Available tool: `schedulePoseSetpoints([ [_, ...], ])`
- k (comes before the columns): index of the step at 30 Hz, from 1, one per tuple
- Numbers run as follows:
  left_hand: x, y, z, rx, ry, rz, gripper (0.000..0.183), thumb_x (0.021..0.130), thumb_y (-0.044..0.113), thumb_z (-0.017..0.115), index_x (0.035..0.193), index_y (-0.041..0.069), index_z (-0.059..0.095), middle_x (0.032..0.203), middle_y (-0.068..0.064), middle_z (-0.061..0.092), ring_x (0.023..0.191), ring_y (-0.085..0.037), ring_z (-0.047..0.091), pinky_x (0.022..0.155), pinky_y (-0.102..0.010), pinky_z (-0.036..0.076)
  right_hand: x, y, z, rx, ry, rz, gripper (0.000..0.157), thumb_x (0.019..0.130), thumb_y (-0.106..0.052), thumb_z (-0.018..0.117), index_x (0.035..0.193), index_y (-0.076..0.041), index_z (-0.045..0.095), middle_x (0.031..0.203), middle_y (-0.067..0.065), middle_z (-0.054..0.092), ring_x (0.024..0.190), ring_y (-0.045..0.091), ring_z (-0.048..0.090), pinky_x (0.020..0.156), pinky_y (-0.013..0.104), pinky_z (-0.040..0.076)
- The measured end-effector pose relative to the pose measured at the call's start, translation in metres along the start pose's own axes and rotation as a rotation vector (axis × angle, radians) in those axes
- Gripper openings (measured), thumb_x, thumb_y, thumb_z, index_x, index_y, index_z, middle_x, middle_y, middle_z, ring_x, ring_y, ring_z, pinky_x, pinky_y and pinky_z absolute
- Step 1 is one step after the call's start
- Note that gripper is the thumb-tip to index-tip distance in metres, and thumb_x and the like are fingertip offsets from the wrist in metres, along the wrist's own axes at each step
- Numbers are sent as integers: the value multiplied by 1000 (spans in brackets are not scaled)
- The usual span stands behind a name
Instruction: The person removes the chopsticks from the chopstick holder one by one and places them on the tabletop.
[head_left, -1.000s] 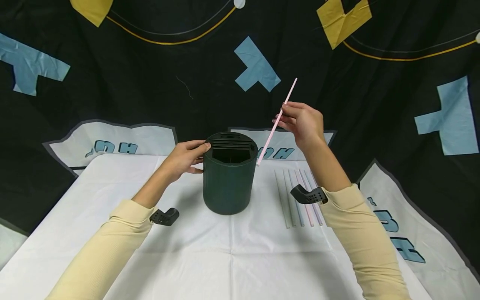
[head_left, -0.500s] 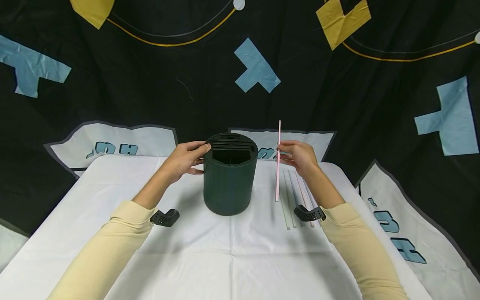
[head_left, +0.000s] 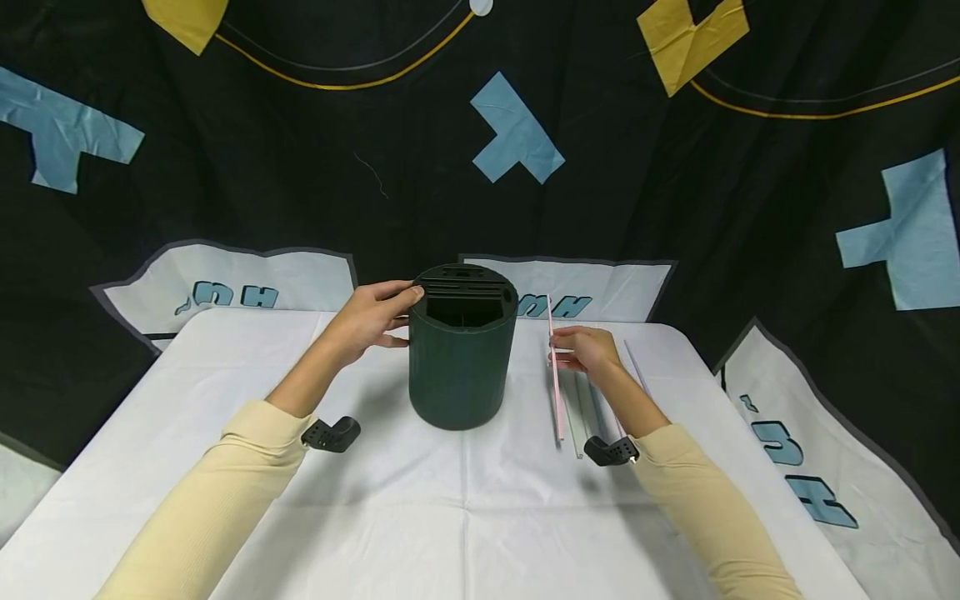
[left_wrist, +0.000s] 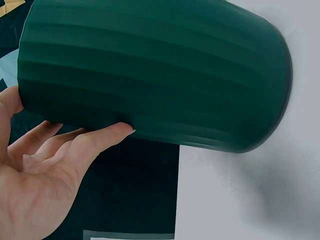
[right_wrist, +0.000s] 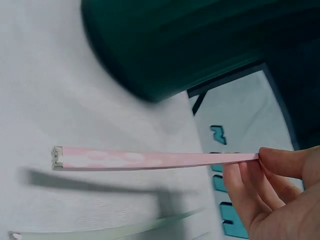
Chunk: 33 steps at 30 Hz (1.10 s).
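Note:
A dark green knife and utensil holder [head_left: 459, 379] stands upright on the white table, with slots and a wide opening on top. My left hand [head_left: 375, 315] rests against its left side, thumb at the rim and fairly straight fingers touching the wall. My right hand [head_left: 587, 348] pinches a pink chopstick [right_wrist: 125, 159] near its far end, between thumb and fingertips. Its thicker, patterned end points toward me and shows a silvery cap. The pink chopstick is close over the table, left of the row, its shadow beside it. Below it lies a pale green chopstick [right_wrist: 100, 233].
Several more chopsticks lie lengthwise under my right wrist, partly hidden by the arm; a purple chopstick [head_left: 636, 364] shows at the row's right. A black curtain [head_left: 420, 183] with blue and yellow patches hangs behind the white table [head_left: 390, 517].
My right hand has come down from above, right of the holder, bringing the pink chopstick from a raised slant to low over the table. The left hand and the holder have stayed put.

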<state>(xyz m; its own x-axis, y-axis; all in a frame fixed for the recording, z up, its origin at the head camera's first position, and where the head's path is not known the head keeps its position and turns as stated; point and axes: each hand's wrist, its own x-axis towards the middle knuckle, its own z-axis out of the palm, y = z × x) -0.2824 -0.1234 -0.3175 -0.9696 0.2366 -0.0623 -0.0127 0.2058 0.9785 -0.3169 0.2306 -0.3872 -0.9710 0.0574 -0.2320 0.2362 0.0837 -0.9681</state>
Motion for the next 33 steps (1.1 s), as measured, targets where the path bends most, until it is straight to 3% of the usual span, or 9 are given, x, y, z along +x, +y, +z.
schedulePoseSetpoints([
  [12,0,0,1,-4,-2,-2,55,103,37,58,150,10,47,150,-16,53,137,-41,52,90,-55,59,11,33,3,-135,28,44,36,95,-3,64,128,11,62,82,3,71,64,9,68,63,25,63],
  [21,1,0,-1,-5,-11,4,57,103,38,58,151,9,46,150,-16,52,137,-41,52,91,-56,58,13,41,2,-248,27,9,29,95,-6,66,118,11,67,80,5,71,63,9,66,60,22,61],
  [33,0,0,0,-4,-5,3,58,103,38,58,152,8,45,151,-16,52,137,-41,51,90,-55,59,15,50,0,-301,58,-16,29,93,-6,69,117,11,69,78,-1,69,62,4,62,58,16,57],
])
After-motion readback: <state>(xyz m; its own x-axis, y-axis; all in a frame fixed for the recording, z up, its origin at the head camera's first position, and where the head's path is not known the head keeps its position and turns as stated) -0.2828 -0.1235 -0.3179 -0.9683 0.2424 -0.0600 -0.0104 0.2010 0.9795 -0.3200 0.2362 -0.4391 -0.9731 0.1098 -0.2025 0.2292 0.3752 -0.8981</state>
